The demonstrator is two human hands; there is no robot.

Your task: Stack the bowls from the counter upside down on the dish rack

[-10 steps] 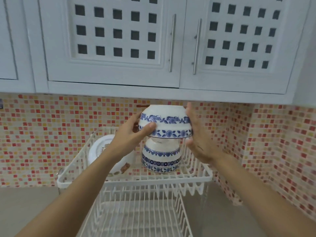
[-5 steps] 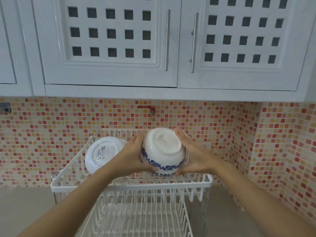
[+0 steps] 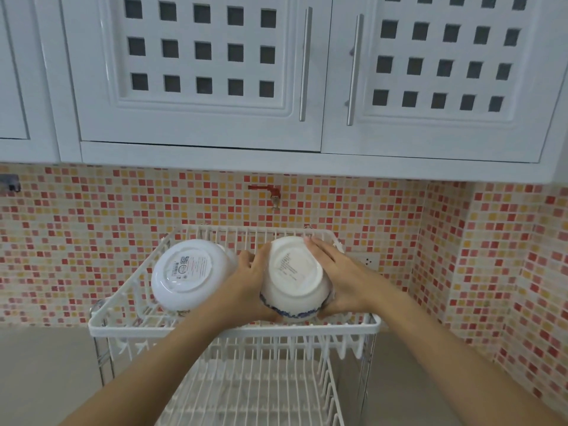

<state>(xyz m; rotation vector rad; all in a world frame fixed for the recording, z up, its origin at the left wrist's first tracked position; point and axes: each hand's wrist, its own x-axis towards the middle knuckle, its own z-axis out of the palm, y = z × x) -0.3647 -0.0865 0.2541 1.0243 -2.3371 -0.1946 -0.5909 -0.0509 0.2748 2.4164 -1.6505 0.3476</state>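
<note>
Clasping an upside-down blue-patterned bowl from both sides on the upper tier of the white wire dish rack. Left hand cupping the bowl's left flank, fingers curled partway and pressing against the wall, thumb reaching up near the foot ring. Right hand wrapping the right flank, fingers spread over the upper edge of the base, palm lying against the side. Bowl showing its plain white underside with faint print, tilting slightly toward the camera, blue band peeking out along the lower rim; whether another bowl is sitting beneath it, impossible to tell. Sitting just beside it to the left, a larger white bowl, also bottom up and leaning, label stuck on its base, nearly touching the left hand's knuckles. Both forearms reaching in from the lower corners above the rack's lower tier. Rack standing on a pale table against a mosaic tile wall, beneath white cupboard doors with square cut-outs.
</note>
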